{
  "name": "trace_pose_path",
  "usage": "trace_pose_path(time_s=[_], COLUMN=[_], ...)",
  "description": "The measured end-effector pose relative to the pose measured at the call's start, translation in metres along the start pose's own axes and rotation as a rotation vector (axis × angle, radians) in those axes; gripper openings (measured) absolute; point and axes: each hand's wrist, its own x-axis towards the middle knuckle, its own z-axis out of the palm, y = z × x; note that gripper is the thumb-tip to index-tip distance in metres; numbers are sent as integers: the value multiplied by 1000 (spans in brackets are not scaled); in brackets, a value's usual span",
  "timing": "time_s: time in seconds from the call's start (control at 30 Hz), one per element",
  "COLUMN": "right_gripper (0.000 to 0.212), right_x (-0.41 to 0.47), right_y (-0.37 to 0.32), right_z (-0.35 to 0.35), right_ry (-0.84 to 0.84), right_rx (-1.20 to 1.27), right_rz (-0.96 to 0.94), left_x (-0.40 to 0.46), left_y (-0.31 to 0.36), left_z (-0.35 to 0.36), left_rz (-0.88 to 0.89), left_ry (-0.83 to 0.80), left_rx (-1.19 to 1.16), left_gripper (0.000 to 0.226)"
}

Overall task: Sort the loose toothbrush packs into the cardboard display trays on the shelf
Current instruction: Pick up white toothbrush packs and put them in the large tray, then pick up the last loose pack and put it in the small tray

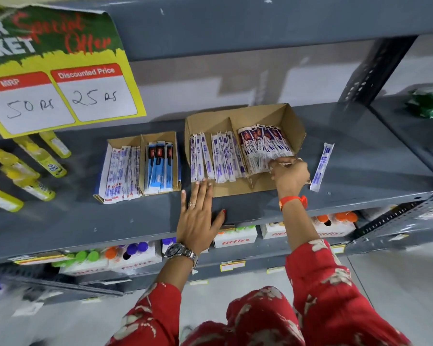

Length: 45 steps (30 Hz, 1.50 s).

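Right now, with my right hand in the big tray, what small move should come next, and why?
Probably let go of the packs in the right compartment and reach the right hand to the loose pack lying alone on the shelf, just right of the large tray. It looks like the only pack outside a tray. The left hand rests flat by the tray's front edge.

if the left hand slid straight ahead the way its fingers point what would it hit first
Probably the white-and-purple toothbrush packs in the larger cardboard tray; the left hand lies flat on the shelf, fingertips already at their near ends.
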Motion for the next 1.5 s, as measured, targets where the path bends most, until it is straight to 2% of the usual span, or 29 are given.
trace_pose_path(time_s=[0.23, 0.4, 0.53, 0.67, 0.8, 0.9, 0.97, 1.07, 1.2, 1.3, 1.43, 1.5], right_gripper=[17, 33, 38, 29, 18, 16, 16, 18, 27, 19, 9, 9], right_x=[-2, 7, 9, 9, 6, -1, -6, -16, -35, -56, -85, -96], right_y=[10, 27, 32, 32, 30, 28, 27, 26, 25, 23, 23, 21], right_z=[-46, -71, -76, -78, -82, -84, -82, -77, -60, -51, -43, -40], right_ry=[308, 296, 242, 208, 254, 315, 364, 394, 227, 144, 282, 334], right_rx=[-404, -634, -606, -527, -434, -389, -424, -478, -408, -351, -331, -276], right_rz=[-166, -104, -49, -31, -24, -89, -229, -462, -469, -617, -1101, -1263], left_x=[0, -1, 0, -1, -1, -2, -3, 2, 13, 19, 29, 28], left_y=[1, 1, 1, 0, 1, 0, 3, 15, 34, 43, 43, 39], left_z=[-1, -1, 0, 0, -1, -3, -7, -22, -43, -63, -96, -107], left_rz=[-1, 11, 13, 10, 6, 20, 26, -19, -47, -124, -415, -439], left_ry=[0, -1, -5, -13, -28, -21, 26, 150, 253, 185, 11, -12], left_rx=[3, 4, 0, -11, -32, -71, -145, -312, -631, -1114, -1907, -2093], left_gripper=[71, 70, 71, 71, 72, 73, 74, 73, 68, 63, 52, 50])
